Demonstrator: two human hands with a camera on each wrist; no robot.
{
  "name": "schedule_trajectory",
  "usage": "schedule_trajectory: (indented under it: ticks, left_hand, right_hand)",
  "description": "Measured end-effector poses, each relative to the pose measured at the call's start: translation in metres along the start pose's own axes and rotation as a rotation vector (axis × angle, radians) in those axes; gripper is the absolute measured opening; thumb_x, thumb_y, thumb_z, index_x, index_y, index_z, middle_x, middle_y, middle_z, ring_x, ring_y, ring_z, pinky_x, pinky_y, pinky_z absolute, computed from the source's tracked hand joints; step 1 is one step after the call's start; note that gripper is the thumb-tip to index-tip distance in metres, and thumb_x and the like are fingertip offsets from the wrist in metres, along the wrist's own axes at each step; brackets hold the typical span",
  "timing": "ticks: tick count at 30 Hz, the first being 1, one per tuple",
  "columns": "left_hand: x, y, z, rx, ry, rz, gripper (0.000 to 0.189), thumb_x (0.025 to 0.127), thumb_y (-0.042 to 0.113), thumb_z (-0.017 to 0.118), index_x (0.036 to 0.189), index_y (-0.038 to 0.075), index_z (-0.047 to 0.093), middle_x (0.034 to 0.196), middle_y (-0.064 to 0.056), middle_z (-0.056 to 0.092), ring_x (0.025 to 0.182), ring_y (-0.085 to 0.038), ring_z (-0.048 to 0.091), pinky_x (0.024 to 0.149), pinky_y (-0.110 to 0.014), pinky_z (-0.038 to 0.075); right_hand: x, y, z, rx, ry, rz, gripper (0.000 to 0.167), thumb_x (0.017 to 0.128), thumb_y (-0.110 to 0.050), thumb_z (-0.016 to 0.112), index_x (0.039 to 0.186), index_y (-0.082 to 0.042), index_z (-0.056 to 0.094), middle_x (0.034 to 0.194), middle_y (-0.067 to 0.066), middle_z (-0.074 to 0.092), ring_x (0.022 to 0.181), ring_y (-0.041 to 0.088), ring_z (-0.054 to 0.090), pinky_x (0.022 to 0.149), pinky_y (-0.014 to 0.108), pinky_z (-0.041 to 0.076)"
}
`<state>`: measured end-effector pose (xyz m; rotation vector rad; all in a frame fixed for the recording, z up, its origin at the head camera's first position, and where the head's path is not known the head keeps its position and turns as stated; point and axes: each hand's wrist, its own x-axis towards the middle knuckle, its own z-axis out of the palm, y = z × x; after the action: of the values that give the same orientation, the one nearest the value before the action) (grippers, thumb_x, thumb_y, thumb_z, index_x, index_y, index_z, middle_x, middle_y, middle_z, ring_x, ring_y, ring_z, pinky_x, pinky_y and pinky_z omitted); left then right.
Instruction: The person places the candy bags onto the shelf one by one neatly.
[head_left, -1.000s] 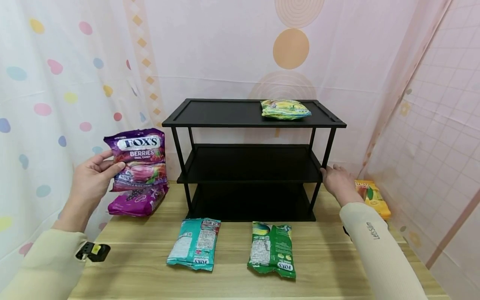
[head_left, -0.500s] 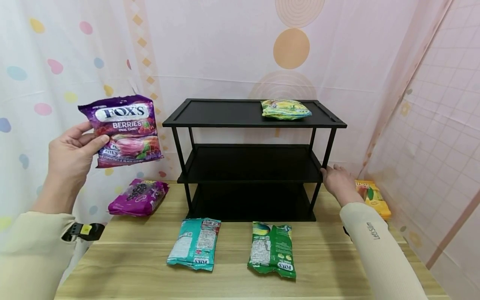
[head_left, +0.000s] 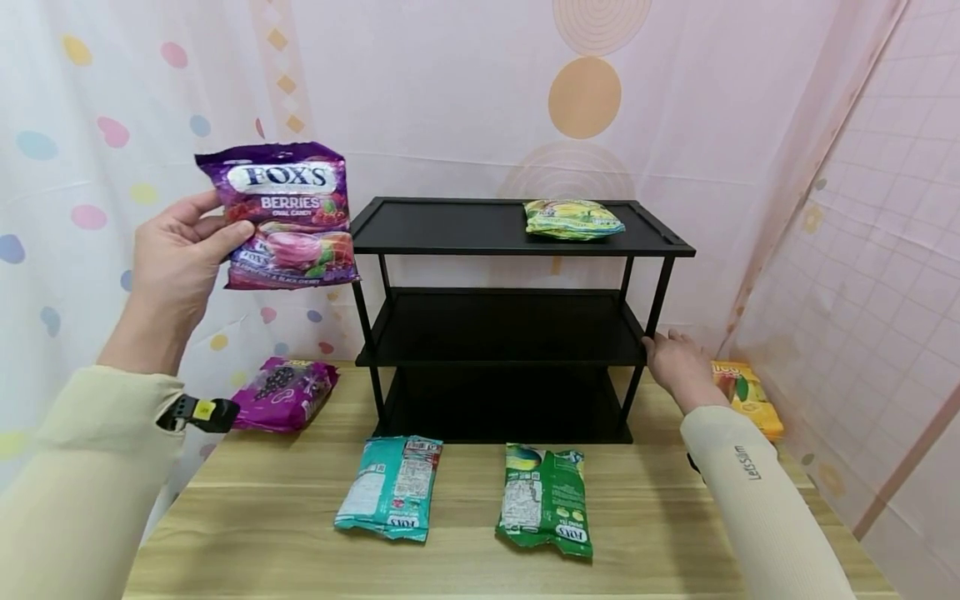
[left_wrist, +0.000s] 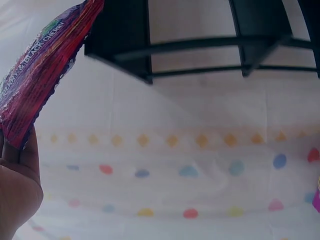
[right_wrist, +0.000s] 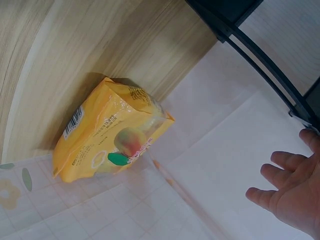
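My left hand [head_left: 176, 275] pinches a purple bag of Fox's berries candy [head_left: 288, 217] by its left side, thumb in front. The bag is upright, front facing me, and overlaps the left end of the black three-tier rack [head_left: 435, 225] in the head view. Seen from the left wrist, the bag [left_wrist: 42, 65] is edge-on above the fingers. My right hand [head_left: 681, 367] touches the rack's right side at the middle shelf, its fingers [right_wrist: 275, 175] extended and spread in the right wrist view. Its thumb is hidden there.
A yellow-green candy bag [head_left: 573, 219] lies on the top shelf. On the wooden table [head_left: 465, 567] are a teal bag [head_left: 390, 487], a green bag [head_left: 547, 500], a magenta grape bag [head_left: 285, 393] at left and a yellow mango bag [right_wrist: 112, 132] at right. Curtains hang behind.
My left hand has lifted the purple candy bag from beside the magenta bag, first up and left, then up and right toward the rack. The right hand stays in place.
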<state>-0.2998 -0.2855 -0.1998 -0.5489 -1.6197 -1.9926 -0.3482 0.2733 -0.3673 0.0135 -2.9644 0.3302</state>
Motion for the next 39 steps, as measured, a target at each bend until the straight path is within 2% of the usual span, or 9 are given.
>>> schedule_trajectory:
  ticks: [9,15,25,31,33,36,39]
  left_hand:
    - [-0.002,0.004,0.003,0.003,-0.006,-0.004,0.038,0.084,-0.006,0.074,0.122,0.003,0.07,0.092,-0.007,0.076,0.076,-0.014,0.073,0.069,-0.021,0.056]
    - [0.009,-0.002,0.029,0.001,-0.01,-0.052,0.043,0.085,-0.004,0.074,0.127,0.002,0.066,0.092,-0.006,0.076,0.076,-0.015,0.073,0.07,-0.021,0.056]
    - [0.026,-0.01,0.072,-0.035,0.012,-0.221,0.045,0.088,-0.002,0.072,0.131,0.007,0.064,0.097,-0.006,0.075,0.078,-0.017,0.073,0.067,-0.026,0.058]
    - [0.035,-0.021,0.096,-0.066,0.027,-0.288,0.044,0.091,-0.004,0.068,0.132,0.007,0.062,0.102,-0.008,0.073,0.08,-0.017,0.071,0.067,-0.025,0.057]
    - [0.037,-0.026,0.102,-0.053,0.028,-0.301,0.043,0.092,-0.004,0.066,0.134,0.007,0.061,0.104,-0.009,0.072,0.08,-0.016,0.071,0.067,-0.024,0.057]
    - [0.04,-0.033,0.111,0.012,0.03,-0.315,0.044,0.094,-0.002,0.065,0.136,0.007,0.058,0.111,-0.01,0.071,0.083,-0.014,0.07,0.068,-0.022,0.056]
    - [0.044,-0.039,0.117,0.152,0.018,-0.341,0.048,0.095,0.003,0.065,0.141,0.006,0.053,0.127,-0.011,0.066,0.1,-0.014,0.067,0.08,-0.021,0.054]
  right_hand:
    - [0.018,-0.04,0.01,-0.009,-0.006,-0.077,0.051,0.11,-0.028,0.025,0.143,0.006,0.045,0.15,0.032,0.035,0.138,0.05,0.029,0.106,0.072,0.02]
    - [0.018,-0.039,0.01,-0.009,-0.001,-0.078,0.052,0.11,-0.028,0.025,0.143,0.006,0.045,0.149,0.032,0.035,0.137,0.05,0.03,0.106,0.072,0.02]
    - [0.017,-0.039,0.009,0.004,-0.002,-0.08,0.052,0.11,-0.028,0.025,0.143,0.007,0.045,0.15,0.032,0.033,0.139,0.05,0.028,0.106,0.073,0.019]
    - [0.019,-0.037,0.009,0.008,-0.014,-0.07,0.053,0.11,-0.029,0.024,0.144,0.007,0.044,0.151,0.032,0.033,0.139,0.049,0.027,0.107,0.073,0.017]
    - [0.02,-0.036,0.01,-0.008,-0.011,-0.081,0.052,0.11,-0.028,0.025,0.142,0.007,0.046,0.149,0.031,0.036,0.139,0.048,0.029,0.108,0.07,0.021]
    - [0.021,-0.036,0.011,-0.019,0.001,-0.097,0.051,0.11,-0.027,0.025,0.138,0.007,0.05,0.142,0.031,0.046,0.134,0.048,0.037,0.105,0.067,0.03]
    - [0.021,-0.036,0.012,-0.022,0.01,-0.103,0.05,0.11,-0.027,0.025,0.136,0.007,0.052,0.138,0.03,0.049,0.131,0.048,0.04,0.103,0.065,0.034]
